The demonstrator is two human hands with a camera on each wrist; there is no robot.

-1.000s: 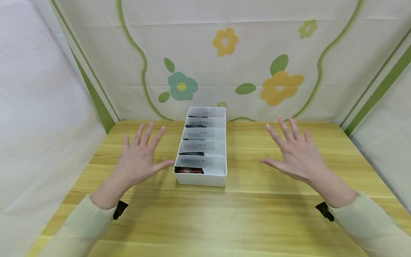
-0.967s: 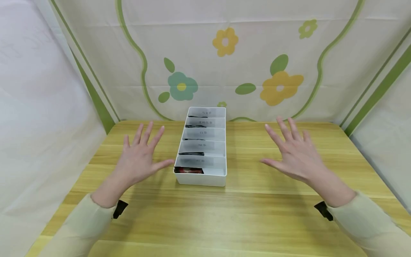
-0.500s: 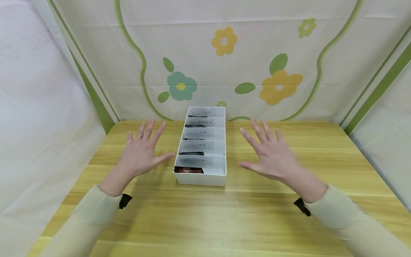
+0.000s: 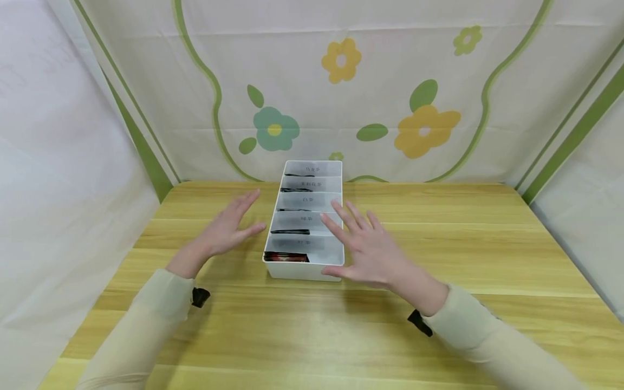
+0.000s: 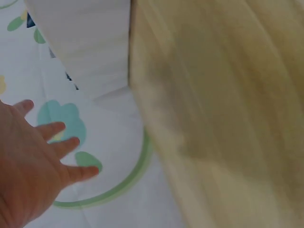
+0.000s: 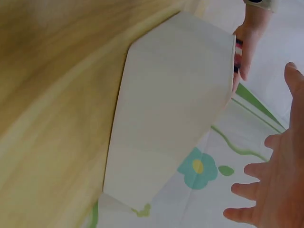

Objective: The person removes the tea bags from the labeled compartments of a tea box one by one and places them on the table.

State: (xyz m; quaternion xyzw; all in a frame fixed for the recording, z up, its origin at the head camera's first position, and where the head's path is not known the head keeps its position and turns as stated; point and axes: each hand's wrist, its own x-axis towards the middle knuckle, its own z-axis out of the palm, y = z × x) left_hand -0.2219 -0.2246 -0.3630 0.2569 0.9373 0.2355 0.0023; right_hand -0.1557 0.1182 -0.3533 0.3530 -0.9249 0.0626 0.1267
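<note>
A long white divided box [image 4: 304, 272] stands on the wooden table, its several compartments bearing printed labels on the dividers. Dark flat packets [image 4: 290, 232] lie at the left side of the compartments, and reddish-black ones [image 4: 286, 257] fill part of the nearest. My left hand [image 4: 221, 232] is just left of the box with straight fingers, holding nothing. Over the box's right edge in the head view is my right hand [image 4: 372, 252], fingers spread and holding nothing. The right wrist view shows a gap between that hand [image 6: 280, 175] and the box's white side [image 6: 161, 104].
The wooden table [image 4: 312, 336] extends on both sides of the box. Behind it hangs a white cloth [image 4: 312, 97] with printed flowers, close to the box's far end. Another white cloth [image 4: 63, 189] hangs along the left side.
My right hand has moved left from the open table to the box's right edge. My left hand has turned and come slightly nearer the box. The box has stayed put.
</note>
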